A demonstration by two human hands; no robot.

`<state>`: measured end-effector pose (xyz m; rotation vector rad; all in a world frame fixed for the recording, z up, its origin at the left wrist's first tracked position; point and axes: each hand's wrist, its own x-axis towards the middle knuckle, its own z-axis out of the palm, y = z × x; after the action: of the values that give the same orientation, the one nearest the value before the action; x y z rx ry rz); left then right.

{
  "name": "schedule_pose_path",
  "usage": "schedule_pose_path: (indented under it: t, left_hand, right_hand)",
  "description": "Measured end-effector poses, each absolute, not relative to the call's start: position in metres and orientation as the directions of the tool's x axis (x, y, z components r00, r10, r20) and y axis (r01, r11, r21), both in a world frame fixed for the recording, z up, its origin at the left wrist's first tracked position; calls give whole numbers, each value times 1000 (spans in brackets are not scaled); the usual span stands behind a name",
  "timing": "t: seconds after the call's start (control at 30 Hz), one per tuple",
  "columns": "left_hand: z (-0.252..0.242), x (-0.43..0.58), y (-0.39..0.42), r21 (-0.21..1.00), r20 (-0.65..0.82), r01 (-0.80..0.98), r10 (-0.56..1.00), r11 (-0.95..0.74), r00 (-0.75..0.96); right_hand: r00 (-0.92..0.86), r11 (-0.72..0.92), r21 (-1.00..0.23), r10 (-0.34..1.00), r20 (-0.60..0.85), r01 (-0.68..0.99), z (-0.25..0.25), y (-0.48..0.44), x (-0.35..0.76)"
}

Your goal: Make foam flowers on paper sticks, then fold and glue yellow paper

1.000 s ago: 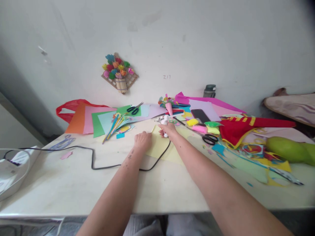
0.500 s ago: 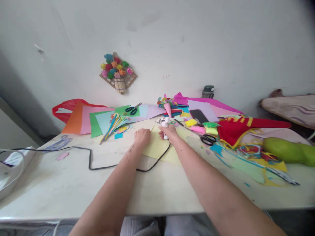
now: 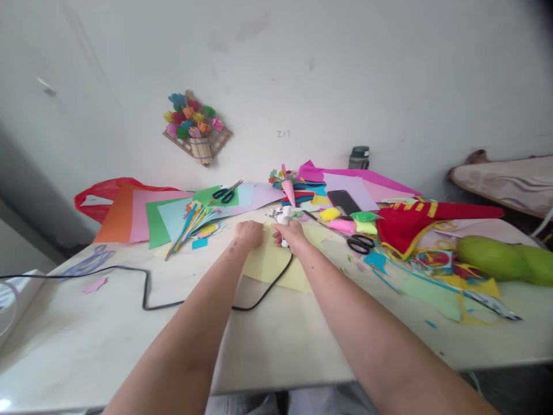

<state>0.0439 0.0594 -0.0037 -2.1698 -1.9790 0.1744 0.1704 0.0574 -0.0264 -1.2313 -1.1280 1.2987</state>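
Note:
My right hand [image 3: 290, 233] is wrapped round a white glue gun [image 3: 284, 219], from which a black cord [image 3: 259, 302] curves down and off to the left. Just left of it, my left hand [image 3: 249, 234] is closed over the left edge of a pale yellow sheet [image 3: 274, 268]; what its fingers hold, if anything, is hidden. Beyond the glue gun lies a pink paper cone [image 3: 288, 191] with small colourful pieces at its top.
Coloured sheets [image 3: 142, 214], paper strips [image 3: 185, 230] and scissors [image 3: 224, 195] lie to the left. On the right are black-handled scissors [image 3: 360, 244], a phone [image 3: 343, 202], clay packets [image 3: 343, 225], red cloth [image 3: 400, 227], paper scraps and a green object [image 3: 496, 256].
The camera view has shifted slightly, moving the wall decoration and table items left in the picture. Both hands stay close together over the yellow sheet, with the glue gun still in my right hand.

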Motion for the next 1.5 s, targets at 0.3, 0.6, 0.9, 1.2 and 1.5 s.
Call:
schedule_pose_path:
  t: [0.3,0.6,0.9,1.2,1.5]
  left_hand:
    - [-7,42,62,-257,71,964,993,-71,92]
    - [-17,34,55,-86,200,995,978,-44,61]
    - [-18,37,49,-76,213,995,973,-72,86]
    - [-22,36,44,-22,243,996,966,-83,86]
    - [-30,31,45,81,292,994,956,-67,41]
  right_hand:
    - [-12,-96,-993,995,-95,-69,-25,57,171]
    - [-8,-111,-992,994,-111,-67,-29,63,170]
    - [-7,-150,-988,989,-149,-47,-21,59,172]
    - [-44,-186,-983,982,-185,-8,-16,55,176]
    - [-65,-194,-979,978,-197,61,-12,54,176]
